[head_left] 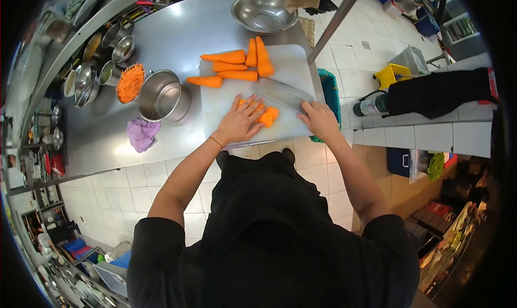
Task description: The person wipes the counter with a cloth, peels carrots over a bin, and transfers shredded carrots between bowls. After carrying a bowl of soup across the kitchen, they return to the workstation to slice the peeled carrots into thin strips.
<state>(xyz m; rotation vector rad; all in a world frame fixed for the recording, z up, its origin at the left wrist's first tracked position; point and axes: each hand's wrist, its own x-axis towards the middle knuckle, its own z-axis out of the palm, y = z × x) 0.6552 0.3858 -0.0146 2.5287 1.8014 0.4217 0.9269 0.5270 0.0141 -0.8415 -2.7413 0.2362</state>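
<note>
Head view, left hand [239, 119] on cut carrot [268, 117], right hand [321, 119] holding knife [281, 95]

Whole carrots [223, 56]: six, four pointing sideways and two pointing away. Hands: two, one left hand [238, 118] and one right hand [320, 118]. There is one board [293, 60], one knife [280, 94], one pot [161, 95], one large bowl [265, 12], one heap of shreds [130, 83], one purple cloth [143, 134], one green bin [333, 95] and one yellow bucket [385, 76]. Two counts are unsure: the cut pieces [268, 117], at least two, partly under the left hand, and the small tins [124, 48], about six, crowded near the left edge.
</note>
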